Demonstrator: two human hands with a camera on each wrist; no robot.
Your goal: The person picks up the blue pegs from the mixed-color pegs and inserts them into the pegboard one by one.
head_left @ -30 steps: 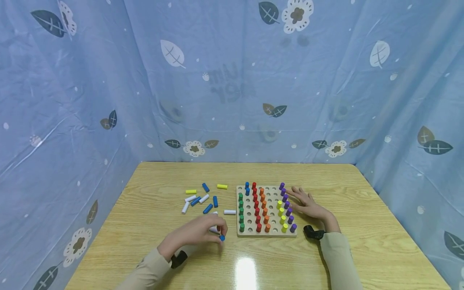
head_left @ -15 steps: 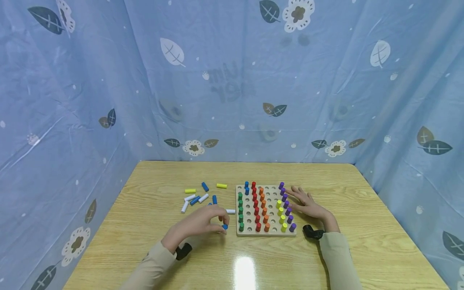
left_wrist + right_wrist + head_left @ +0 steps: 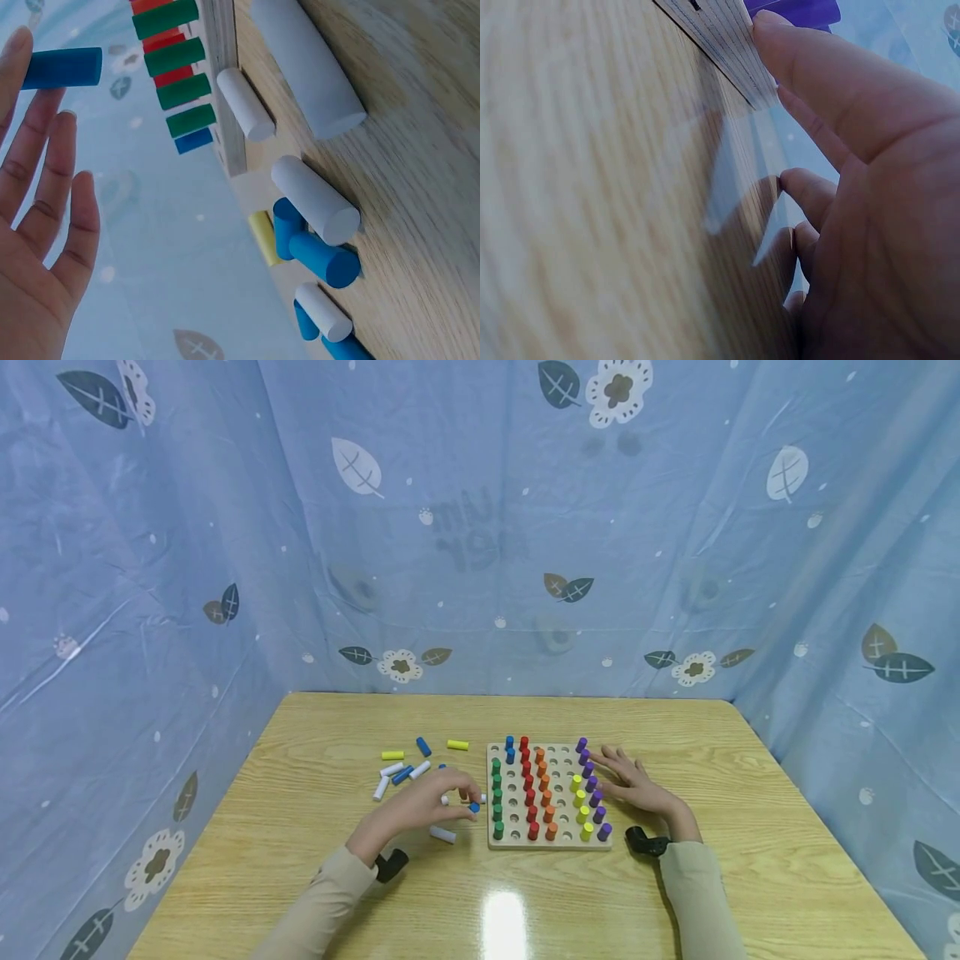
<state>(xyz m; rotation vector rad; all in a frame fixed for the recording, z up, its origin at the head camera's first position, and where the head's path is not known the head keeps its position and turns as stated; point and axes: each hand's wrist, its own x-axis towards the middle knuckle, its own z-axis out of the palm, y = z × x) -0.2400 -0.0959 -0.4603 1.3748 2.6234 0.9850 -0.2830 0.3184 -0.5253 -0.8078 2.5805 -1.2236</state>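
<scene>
My left hand (image 3: 424, 803) pinches a blue peg (image 3: 66, 67) between thumb and fingers, raised above the table just left of the wooden pegboard (image 3: 550, 846). The board bears upright columns of green pegs (image 3: 497, 797), red pegs (image 3: 530, 797), orange pegs (image 3: 548, 797), yellow pegs (image 3: 580, 800) and purple pegs (image 3: 592, 784). Two blue pegs (image 3: 510, 750) stand at the far end of the second column, above bare holes. My right hand (image 3: 637, 787) lies with fingers spread at the board's right edge, its thumb (image 3: 769, 22) right at the board's side and holding nothing.
Loose pegs lie left of the board: several white pegs (image 3: 316, 200), blue pegs (image 3: 423, 747) and two yellow pegs (image 3: 393, 756). One white peg (image 3: 442, 834) lies nearer the front. A patterned blue curtain (image 3: 480, 527) hangs around the wooden table (image 3: 570, 910).
The left hand has moved away from me and slightly right, carrying the blue peg closer to the board's left side. The right hand has stayed in place.
</scene>
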